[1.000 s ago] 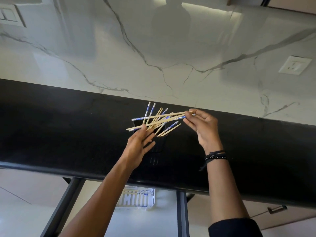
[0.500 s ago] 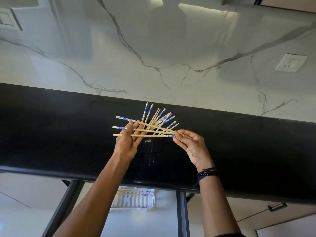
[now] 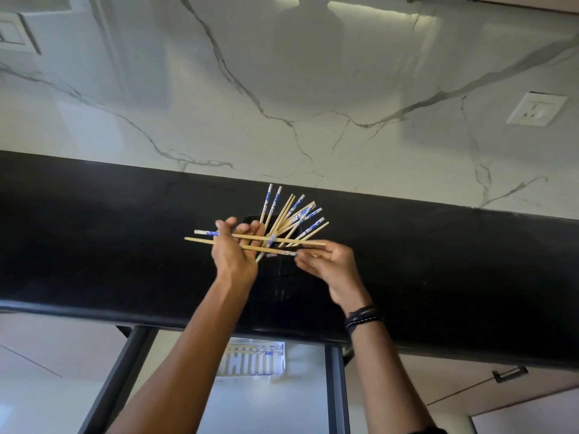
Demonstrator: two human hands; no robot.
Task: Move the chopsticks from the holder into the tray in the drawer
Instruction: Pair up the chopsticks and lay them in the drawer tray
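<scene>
Bamboo chopsticks, pair [image 3: 250,241], crosswise between closed left hand [image 3: 233,255] and pinching right hand [image 3: 329,267], at six o'clock of fanned remainder [image 3: 294,214] in black holder [image 3: 279,270]; risk: loose pinch, pair drops short of drawer tray [image 3: 250,363].

Two bare forearms, one with dark wristbands

The left hand [image 3: 233,255] and its forearm are uncovered from the fingers to the lower edge of the view, with no ring, watch or band to be seen. The right hand [image 3: 332,270] is also bare, but its wrist carries a stack of bracelets [image 3: 363,317]: several thin black cords or bands lying close together, one of them seeming to be made of small dark beads, with a short loose end hanging on the left side of the wrist. Farther down the right arm, at the very bottom edge, a sliver of dark sleeve [image 3: 429,430] shows; its fabric and cut cannot be made out.
</scene>
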